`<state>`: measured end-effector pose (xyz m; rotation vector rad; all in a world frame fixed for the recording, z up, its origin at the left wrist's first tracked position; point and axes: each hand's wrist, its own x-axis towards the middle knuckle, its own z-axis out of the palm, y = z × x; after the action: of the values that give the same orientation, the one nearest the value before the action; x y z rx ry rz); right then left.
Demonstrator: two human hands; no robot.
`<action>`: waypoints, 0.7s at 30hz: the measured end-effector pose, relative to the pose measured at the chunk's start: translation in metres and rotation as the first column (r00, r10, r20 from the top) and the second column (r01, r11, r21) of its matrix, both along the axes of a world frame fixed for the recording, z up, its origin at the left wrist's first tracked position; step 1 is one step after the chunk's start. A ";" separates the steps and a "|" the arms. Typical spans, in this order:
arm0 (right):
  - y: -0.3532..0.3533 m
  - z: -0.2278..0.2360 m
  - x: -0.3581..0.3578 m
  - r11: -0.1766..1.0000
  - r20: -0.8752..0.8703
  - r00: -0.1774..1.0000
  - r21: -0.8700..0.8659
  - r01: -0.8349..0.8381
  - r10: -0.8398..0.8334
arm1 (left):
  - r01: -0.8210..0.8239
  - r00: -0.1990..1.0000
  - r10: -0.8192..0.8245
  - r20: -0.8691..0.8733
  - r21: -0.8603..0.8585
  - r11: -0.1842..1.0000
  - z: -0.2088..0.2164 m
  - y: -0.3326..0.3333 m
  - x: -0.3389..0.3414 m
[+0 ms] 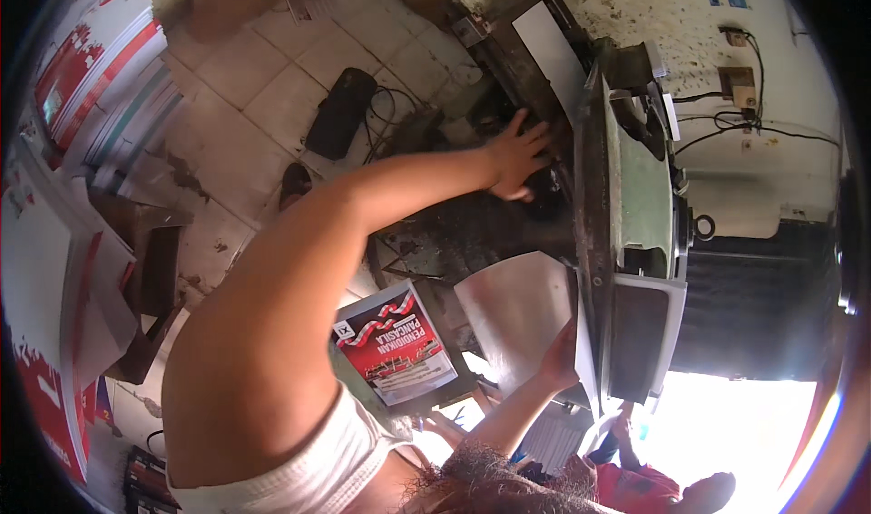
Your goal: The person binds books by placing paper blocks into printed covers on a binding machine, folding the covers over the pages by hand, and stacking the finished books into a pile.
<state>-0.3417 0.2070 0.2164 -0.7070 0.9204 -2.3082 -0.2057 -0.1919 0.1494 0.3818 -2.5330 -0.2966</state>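
My left hand (pixel 520 157), fingers spread, hovers at or rests on the dark bed of a large old machine with a greenish metal body (pixel 642 183); whether it touches is unclear. It appears to hold nothing. Lower down, my right hand (pixel 561 358) is closed at the edge of a large pale, shiny sheet (pixel 517 310) that stands tilted against the machine's near side. Part of its fingers is hidden behind the sheet's edge. Between my arms lies a booklet with a red and white cover (pixel 396 343) on a greenish-grey surface.
Tall stacks of red and white printed covers (pixel 95 56) and sheets (pixel 41 278) stand at the left. A black box-shaped object (pixel 341 113) with cables lies on the tiled floor (pixel 240 69). Wires hang from a wall socket (pixel 739 88). Another person in red (pixel 635 489) is at the lower right.
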 end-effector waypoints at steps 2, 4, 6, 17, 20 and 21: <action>0.005 -0.004 -0.004 1.000 0.003 1.000 -0.023 -0.009 0.009 | 0.098 0.986 -0.063 -0.152 0.233 0.968 -0.036 0.043 0.042; 0.014 -0.020 -0.017 0.997 0.015 0.999 -0.058 -0.048 0.049 | 0.134 0.990 -0.094 -0.109 0.449 0.883 -0.071 0.088 0.087; 0.028 -0.055 -0.046 0.938 0.108 0.946 -0.201 -0.282 0.307 | 0.087 0.995 -0.104 -0.006 0.592 0.801 -0.097 0.128 0.137; 0.092 -0.125 0.113 0.657 -0.018 0.858 0.635 0.405 -0.513 | -0.022 0.990 -0.107 0.092 0.847 0.531 -0.163 0.170 0.265; 0.078 -0.061 0.134 0.472 -0.297 0.954 0.834 0.285 -0.050 | -0.054 0.997 -0.018 0.079 0.810 0.584 -0.175 0.159 0.268; 0.076 -0.056 0.128 0.445 -0.441 0.881 0.832 0.330 0.170 | -0.037 0.998 -0.011 0.054 0.810 0.585 -0.172 0.155 0.260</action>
<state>-0.2137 0.2828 0.1604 -0.7074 2.2139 -1.2922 0.0544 -0.0372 -0.0228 0.7521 -2.2756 -1.4932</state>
